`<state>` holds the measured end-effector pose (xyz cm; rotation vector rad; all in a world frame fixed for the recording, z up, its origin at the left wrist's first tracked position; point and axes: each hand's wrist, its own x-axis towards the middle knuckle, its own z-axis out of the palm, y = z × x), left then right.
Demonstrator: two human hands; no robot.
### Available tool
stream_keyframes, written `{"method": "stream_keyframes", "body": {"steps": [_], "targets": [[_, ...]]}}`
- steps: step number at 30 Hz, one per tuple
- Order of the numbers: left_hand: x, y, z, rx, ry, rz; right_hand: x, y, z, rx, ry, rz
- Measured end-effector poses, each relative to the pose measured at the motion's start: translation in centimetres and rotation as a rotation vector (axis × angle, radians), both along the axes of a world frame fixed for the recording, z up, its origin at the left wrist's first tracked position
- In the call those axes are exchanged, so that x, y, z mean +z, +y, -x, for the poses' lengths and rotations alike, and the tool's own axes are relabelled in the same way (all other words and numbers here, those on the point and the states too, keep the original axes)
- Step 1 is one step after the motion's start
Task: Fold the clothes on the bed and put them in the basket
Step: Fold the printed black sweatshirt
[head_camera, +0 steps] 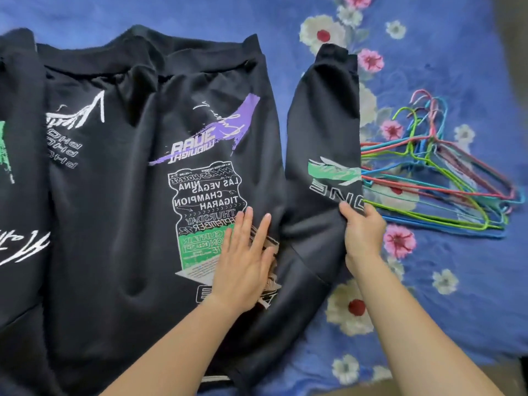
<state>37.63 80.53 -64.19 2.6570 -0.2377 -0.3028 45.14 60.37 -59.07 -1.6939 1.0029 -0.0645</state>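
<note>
Sweatshirt: the black printed sweatshirt [128, 195] lies spread flat on the bed [428, 295]. Its ribbed hem is toward 12 o'clock, and it fills the view from 9 o'clock to the centre.
Left hand: your left hand [245, 264] rests palm down on the green and white print near the centre. Its fingers [247, 224] are straight and spread, grasping nothing.
Right hand: your right hand [363, 232] sits at 3 o'clock of the left one, fingers curled round the outer edge of the sleeve by the outlined letters.
Sleeve: the sleeve [323, 124] runs from your right hand toward 12 o'clock, cuff at the far end, just beside the body.
9 o'clock edge: more black printed cloth, probably the other sleeve, but it is cropped.
Hangers: coloured wire hangers [445, 178] are heaped at 3 o'clock, their near ends touching the sleeve's edge.
Bed cover: a blue sheet with white and pink flowers.
</note>
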Motion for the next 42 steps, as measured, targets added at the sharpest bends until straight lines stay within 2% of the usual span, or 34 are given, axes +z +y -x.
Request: {"method": "stream_keyframes", "body": {"steps": [3, 4, 8, 10, 12, 16, 18, 20, 22, 24, 26, 28, 30, 32, 34, 35, 38, 39, 40, 42], "targets": [[0.3, -0.7, 0.1, 0.023, 0.038, 0.011, 0.0, -3.6, 2.3, -0.141, -0.09, 0.282], [0.3, -1.0, 0.0, -0.008, 0.029, -0.031, -0.1, -4.4, 3.6, -0.166, -0.073, 0.29], [-0.2, -2.7, 0.6, -0.274, -0.045, -0.188, -1.5, -5.4, 7.8, -0.092, 0.114, 0.178], [-0.9, -3.4, 2.1, -0.451, -0.055, -0.187, -1.2, -5.4, 6.9, -0.071, 0.083, 0.089], [-1.4, -3.9, 3.4, -0.507, -0.045, -0.176, -0.8, -5.5, 5.1, -0.073, 0.04, -0.015], [0.2, -5.0, 2.1, -0.345, 0.086, -0.047, 0.2, -5.6, 1.8, -0.225, 0.048, -0.204], [2.3, -5.2, -1.0, -0.059, 0.259, 0.236, 1.3, -4.9, 1.0, -0.224, 0.05, -0.171], [5.2, -4.9, -5.4, 0.424, 0.546, 0.729, 2.9, -2.9, 0.5, -0.067, -0.098, 0.075], [7.1, -2.6, -10.0, 0.782, 0.688, 1.035, 4.8, 0.7, 0.5, 0.188, -0.292, 0.331], [7.7, 0.9, -13.3, 0.884, 0.714, 1.184, 5.3, 5.2, 1.1, 0.571, -0.356, 0.517], [8.0, 4.3, -15.1, 0.887, 0.713, 1.229, 4.1, 9.0, 2.2, 1.069, -0.269, 0.747], [7.8, 6.5, -15.6, 0.863, 0.749, 1.134, 2.2, 11.0, 3.6, 1.504, -0.054, 0.854], [7.3, 7.3, -15.2, 0.796, 0.789, 0.948, 0.0, 11.6, 5.6, 1.705, 0.079, 0.77], [6.6, 7.2, -14.6, 0.618, 0.698, 0.73, -0.6, 10.9, 7.2, 1.703, 0.054, 0.836], [5.4, 7.0, -14.5, 0.365, 0.51, 0.56, -1.1, 10.3, 8.1, 1.669, 0.121, 0.91], [4.8, 6.6, -14.5, 0.213, 0.431, 0.443, -1.4, 10.0, 8.4, 1.645, 0.097, 0.913], [3.7, 4.7, -14.4, -0.154, 0.096, -0.046, -1.5, 8.8, 8.4, 1.654, 0.088, 0.9], [3.5, 4.2, -14.6, -0.185, 0.025, -0.086, -1.5, 8.2, 8.3, 1.63, 0.084, 0.921], [3.5, 4.0, -14.9, -0.145, -0.005, -0.032, -1.4, 7.7, 8.2, 1.614, 0.104, 0.95], [4.2, 3.9, -15.7, 0.179, 0.047, 0.36, -1.4, 6.5, 8.4, 1.584, 0.174, 0.955]]}}
